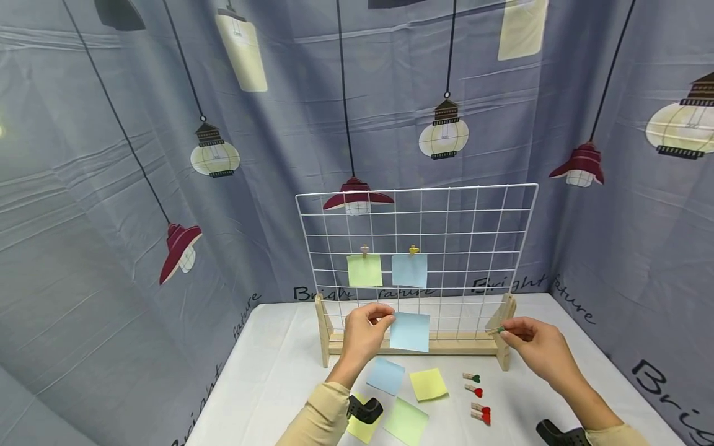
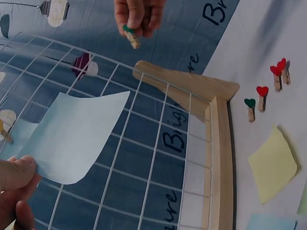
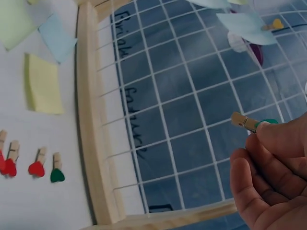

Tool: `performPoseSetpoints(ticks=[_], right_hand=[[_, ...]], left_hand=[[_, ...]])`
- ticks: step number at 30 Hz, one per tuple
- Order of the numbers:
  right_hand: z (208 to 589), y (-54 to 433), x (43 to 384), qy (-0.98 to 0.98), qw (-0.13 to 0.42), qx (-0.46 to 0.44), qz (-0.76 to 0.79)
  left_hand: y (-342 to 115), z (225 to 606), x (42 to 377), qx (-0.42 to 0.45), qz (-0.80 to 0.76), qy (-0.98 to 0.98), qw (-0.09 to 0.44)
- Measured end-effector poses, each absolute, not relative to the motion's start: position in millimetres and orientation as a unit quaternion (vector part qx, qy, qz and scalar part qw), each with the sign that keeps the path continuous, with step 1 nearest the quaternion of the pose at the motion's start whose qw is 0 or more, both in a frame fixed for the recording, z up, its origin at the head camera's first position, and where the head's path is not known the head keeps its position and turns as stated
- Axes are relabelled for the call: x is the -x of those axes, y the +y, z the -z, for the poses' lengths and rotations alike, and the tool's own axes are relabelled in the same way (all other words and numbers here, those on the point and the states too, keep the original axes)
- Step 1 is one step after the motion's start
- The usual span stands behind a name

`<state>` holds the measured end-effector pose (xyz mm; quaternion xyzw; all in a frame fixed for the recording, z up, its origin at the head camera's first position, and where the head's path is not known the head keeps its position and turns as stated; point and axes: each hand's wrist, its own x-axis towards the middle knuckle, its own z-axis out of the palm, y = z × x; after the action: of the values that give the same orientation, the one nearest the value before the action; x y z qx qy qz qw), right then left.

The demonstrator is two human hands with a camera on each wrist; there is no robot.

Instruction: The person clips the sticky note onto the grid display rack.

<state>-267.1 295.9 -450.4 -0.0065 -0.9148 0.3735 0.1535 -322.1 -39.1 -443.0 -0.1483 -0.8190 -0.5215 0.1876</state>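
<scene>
Left hand (image 1: pixel 365 334) pinches a blue note (image 1: pixel 409 332) at its upper left corner, thumb against fingers; the sheet hangs in front of the lower wire grid (image 1: pixel 421 234), below the pinned blue note (image 1: pixel 409 271). Contact between sheet and wire cannot be told. Right hand (image 1: pixel 538 347) pinches a green-heart peg (image 3: pixel 245 122) between thumb and fingers near the right end post (image 1: pixel 507 328), well apart from the note. Step in hand, as judged: positioning this note for pegging. Next move would call for the sheet held flat against a wire, peg brought leftward and squeezed open over both. Possible hindrance: left fingertips occupy that corner, so the free top edge seems the better bite; the end post sits close to the right fingers. Also on the grid: a pinned green note (image 1: pixel 365 271), left of the pinned blue one. On the table (image 1: pixel 273 347): loose blue note (image 1: pixel 385 376), two yellow and one green; to their right, one green-heart and three red-heart pegs. Left wrist camera (image 1: pixel 365 409) partly hides the lower yellow note (image 1: pixel 362 427).
</scene>
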Motion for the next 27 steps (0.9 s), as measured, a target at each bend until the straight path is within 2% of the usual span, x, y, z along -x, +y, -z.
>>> performPoseSetpoints(ticks=[13,27], right_hand=[[417,281,271,-0.890,0.190,-0.021,-0.413],[381,274,292,-0.863,0.220,-0.063,-0.451]], left_hand=[[3,428,328,0.165,0.528,-0.816,0.169],[40,402,348,0.149,0.527,-0.808,0.217]])
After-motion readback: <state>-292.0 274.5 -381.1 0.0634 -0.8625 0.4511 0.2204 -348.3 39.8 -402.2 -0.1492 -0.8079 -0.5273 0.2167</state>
